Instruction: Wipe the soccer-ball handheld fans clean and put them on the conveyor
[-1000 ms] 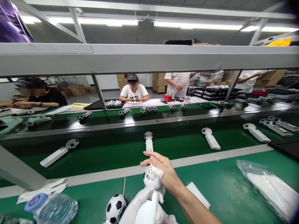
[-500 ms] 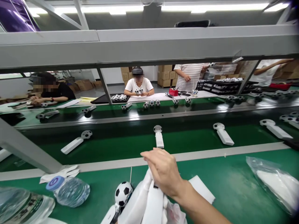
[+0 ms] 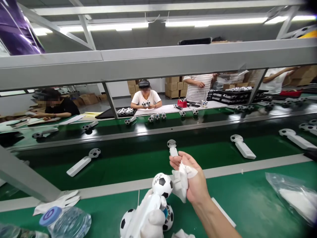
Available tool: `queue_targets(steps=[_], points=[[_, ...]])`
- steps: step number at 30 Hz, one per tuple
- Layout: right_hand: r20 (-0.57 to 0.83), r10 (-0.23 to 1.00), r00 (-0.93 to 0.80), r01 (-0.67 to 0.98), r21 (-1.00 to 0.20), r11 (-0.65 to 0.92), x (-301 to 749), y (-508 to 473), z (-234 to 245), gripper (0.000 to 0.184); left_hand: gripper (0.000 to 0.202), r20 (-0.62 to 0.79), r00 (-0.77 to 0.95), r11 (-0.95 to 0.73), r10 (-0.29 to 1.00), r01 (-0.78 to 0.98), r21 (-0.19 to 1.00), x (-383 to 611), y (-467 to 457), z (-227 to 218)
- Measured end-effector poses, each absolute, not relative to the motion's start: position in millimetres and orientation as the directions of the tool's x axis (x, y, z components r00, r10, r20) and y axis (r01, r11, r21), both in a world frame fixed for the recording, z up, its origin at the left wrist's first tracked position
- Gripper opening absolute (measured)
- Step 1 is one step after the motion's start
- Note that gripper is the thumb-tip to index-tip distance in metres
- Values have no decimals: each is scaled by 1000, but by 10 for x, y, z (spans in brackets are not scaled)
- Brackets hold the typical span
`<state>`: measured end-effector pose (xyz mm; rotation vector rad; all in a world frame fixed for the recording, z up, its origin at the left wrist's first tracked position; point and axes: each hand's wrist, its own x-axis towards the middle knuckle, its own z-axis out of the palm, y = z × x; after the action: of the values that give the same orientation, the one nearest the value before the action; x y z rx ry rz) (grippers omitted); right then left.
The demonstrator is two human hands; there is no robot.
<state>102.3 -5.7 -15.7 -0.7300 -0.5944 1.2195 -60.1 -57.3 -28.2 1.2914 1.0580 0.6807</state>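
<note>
My left hand (image 3: 154, 222), in a white glove, is wrapped round the white handle of a football-patterned handheld fan (image 3: 162, 185), its ball head up. Two more football-patterned round parts show close by: one ball (image 3: 127, 220) on the left, and one round head (image 3: 168, 216) with blue inside on the right. The glove partly hides what they belong to. My bare right hand (image 3: 194, 180) has its palm turned up and fingers curled, with a crumpled white wipe (image 3: 182, 181) in it. Its fingertips overlap the lower handle of a fan (image 3: 171, 144) on the belt; contact cannot be made out.
More fans, one at left (image 3: 84, 162) and one at right (image 3: 242, 146), lie on the green belt (image 3: 128, 158). A water bottle (image 3: 71, 220), white gloves (image 3: 58, 202) and a plastic bag (image 3: 294, 196) rest on the bench. Co-workers sit and stand beyond the belt.
My right hand has turned palm up, moved slightly right and shows a white wipe. The fan in my left hand now shows its ball head upward. The view has tilted up.
</note>
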Motion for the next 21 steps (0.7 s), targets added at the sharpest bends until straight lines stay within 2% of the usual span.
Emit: queue_targets(steps=[3,4,6,9,12,17,21], points=[[295,946,134,-310,-894,322,870,-189,-118,22,34,-270,418,220,867,163,962,-552,-563,-282],[322,943,89,-235,-913,334,834,-186,-131,23,32,-284,422,234,861,168,958,-544,-559,-277],[252,964,86,-267,-926,266,830,-108,-192,26,30,-315,420,264,851,178,948,-543,-524,-259],[25,979,202,-481,-868,122,1015,61,-324,29,33,-357,391,305,848,189,933,-557,-372,-216],[-59,944,324,-511,-851,122,1335,72,-424,32,38,-377,336,328,863,196,924,-542,-67,-212],[-114,857,502,-384,-918,103,1857,-298,-497,40,43,-365,148,321,919,256,912,-523,695,-418],[-55,718,694,-179,-979,97,2275,-581,-654,40,48,-258,-50,257,965,390,884,-633,1126,-619]])
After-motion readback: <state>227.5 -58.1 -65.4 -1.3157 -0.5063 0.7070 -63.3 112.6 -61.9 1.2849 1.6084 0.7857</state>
